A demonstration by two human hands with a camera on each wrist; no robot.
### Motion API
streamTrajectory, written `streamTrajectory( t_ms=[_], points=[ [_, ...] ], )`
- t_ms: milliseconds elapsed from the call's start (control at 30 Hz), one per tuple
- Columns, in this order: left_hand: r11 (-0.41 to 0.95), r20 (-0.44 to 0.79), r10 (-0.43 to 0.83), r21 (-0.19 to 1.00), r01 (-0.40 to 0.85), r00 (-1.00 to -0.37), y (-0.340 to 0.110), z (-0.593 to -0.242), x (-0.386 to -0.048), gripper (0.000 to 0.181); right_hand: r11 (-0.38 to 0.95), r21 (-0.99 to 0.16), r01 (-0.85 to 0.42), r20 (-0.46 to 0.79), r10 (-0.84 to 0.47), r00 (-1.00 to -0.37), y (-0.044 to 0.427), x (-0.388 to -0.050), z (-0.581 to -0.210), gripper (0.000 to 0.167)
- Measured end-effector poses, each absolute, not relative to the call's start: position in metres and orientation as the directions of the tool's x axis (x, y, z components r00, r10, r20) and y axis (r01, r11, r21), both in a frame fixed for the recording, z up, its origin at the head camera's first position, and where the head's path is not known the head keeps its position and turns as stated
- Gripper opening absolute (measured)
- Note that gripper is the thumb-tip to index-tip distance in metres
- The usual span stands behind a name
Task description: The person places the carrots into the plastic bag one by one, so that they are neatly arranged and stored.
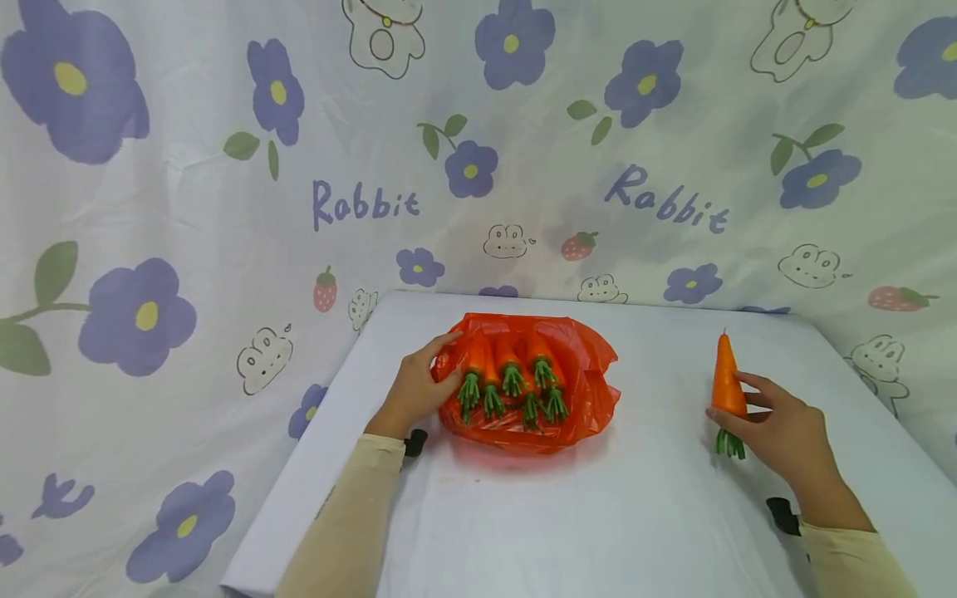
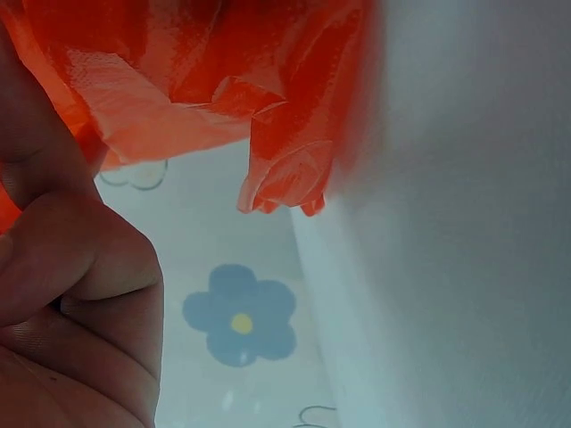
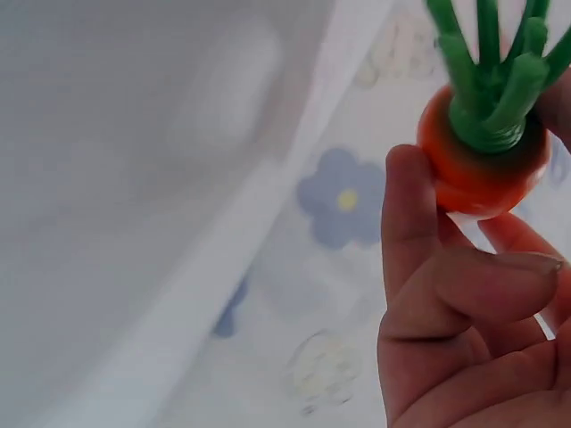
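Observation:
A red plastic bag (image 1: 594, 403) lies open on the table, with several orange toy-like carrots (image 1: 508, 353) in it, their green stubs pointing toward me. My left hand (image 1: 414, 386) grips the bag's left edge between thumb and fingers. Close up in the left wrist view, the crumpled bag (image 2: 299, 147) hangs beside the left hand (image 2: 76, 267). Off to the right, my right hand (image 1: 796, 436) holds a single carrot (image 1: 725, 378) upright, tip up and green stub down. The right wrist view shows this carrot (image 3: 473, 192) from its stub end, between the fingers of the right hand (image 3: 473, 321).
Everything rests on a white-covered table (image 1: 523, 531). A patterned curtain (image 1: 224, 216) with purple flowers, rabbits and lettering hangs behind the table and along its left side. Bare white tabletop lies between the bag and the right hand.

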State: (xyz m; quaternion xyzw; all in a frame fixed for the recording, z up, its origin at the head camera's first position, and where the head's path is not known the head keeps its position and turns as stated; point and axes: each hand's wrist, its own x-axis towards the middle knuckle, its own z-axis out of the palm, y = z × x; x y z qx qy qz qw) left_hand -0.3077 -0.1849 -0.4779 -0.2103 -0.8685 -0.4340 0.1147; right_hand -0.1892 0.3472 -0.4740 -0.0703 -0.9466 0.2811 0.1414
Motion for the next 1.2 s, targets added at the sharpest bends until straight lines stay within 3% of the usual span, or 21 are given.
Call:
streamTrajectory(
  t_ms=[367, 633, 933, 1200],
  points=[
    [0.542, 0.401, 0.252, 0.696, 0.471, -0.881, -0.192, -0.477, -0.305, 0.063, 0.800, -0.588, -0.118, 0.240, 0.033, -0.970, 0.292, -0.187, -0.433, 0.093],
    [0.533, 0.411, 0.234, 0.703, 0.470, -0.881, -0.195, -0.478, -0.303, 0.063, 0.724, -0.629, -0.282, 0.272, -0.135, -0.953, 0.244, -0.186, -0.405, 0.079],
    [0.528, 0.403, 0.244, 0.708, 0.469, -0.882, -0.191, -0.477, -0.304, 0.063, 0.609, -0.690, -0.392, 0.257, -0.300, -0.919, 0.190, -0.204, -0.398, 0.080],
    [0.525, 0.389, 0.251, 0.714, 0.462, -0.886, -0.186, -0.477, -0.305, 0.063, 0.555, -0.726, -0.406, 0.223, -0.369, -0.902, 0.148, -0.227, -0.402, 0.078]
  ],
)
